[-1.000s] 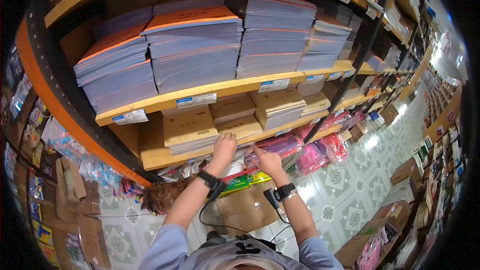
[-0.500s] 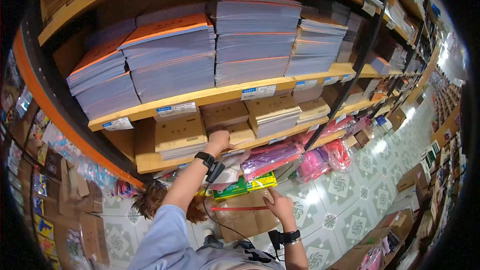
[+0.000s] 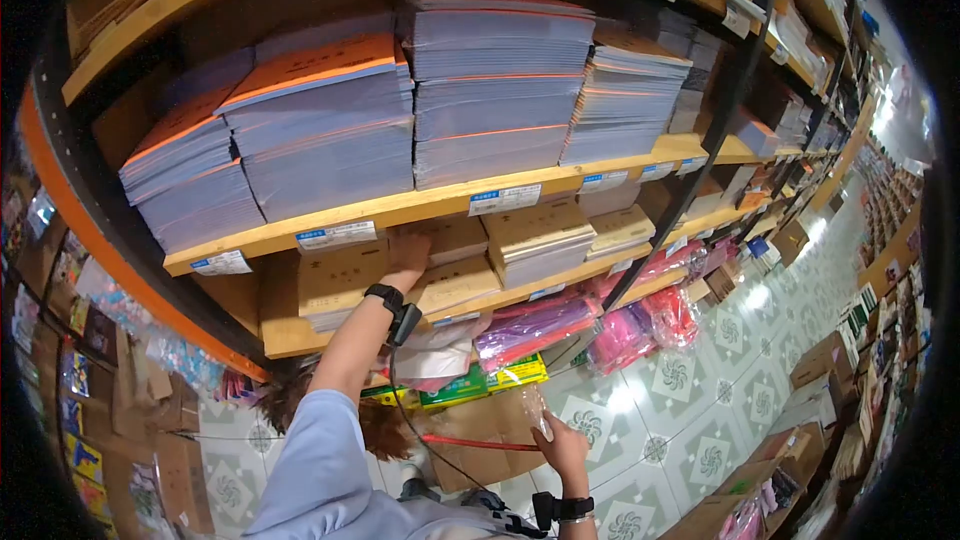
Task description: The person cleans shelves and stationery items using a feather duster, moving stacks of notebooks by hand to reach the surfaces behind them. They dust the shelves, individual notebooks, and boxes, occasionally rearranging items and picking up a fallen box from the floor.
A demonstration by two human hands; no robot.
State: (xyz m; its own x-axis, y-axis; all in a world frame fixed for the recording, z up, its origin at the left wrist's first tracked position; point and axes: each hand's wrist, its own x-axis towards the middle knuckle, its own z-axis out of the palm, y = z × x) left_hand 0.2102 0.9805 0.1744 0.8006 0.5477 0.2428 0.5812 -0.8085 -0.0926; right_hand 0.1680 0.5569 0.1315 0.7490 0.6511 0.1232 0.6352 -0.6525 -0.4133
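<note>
My left hand [image 3: 408, 255] reaches into the lower shelf, between a brown-covered booklet stack [image 3: 342, 282] and the lower pile [image 3: 455, 285] beside it. Its fingertips lie against the booklets further back [image 3: 452, 238] and are partly hidden, so their grip cannot be made out. Lower right, my right hand [image 3: 567, 448] is closed on a piece of clear plastic [image 3: 536, 410] that sticks up from the fingers. A thin red strip [image 3: 480, 442] runs leftward from that hand, above a cardboard box [image 3: 490, 462]; whether it is held is unclear.
Tall stacks of orange-topped booklets [image 3: 325, 130] fill the shelf above, behind its labelled wooden edge [image 3: 400, 225]. Below are purple wrapped packs [image 3: 535, 330], pink bags [image 3: 622, 335] and green-yellow packages [image 3: 465, 387]. A brown-haired head [image 3: 385, 425] shows beneath my left arm. A dark post [image 3: 690, 180] stands right.
My left hand has moved up and left, deeper into the lower shelf. My right hand is slightly lower, and clear plastic now shows above its fingers. The view has shifted a little.
</note>
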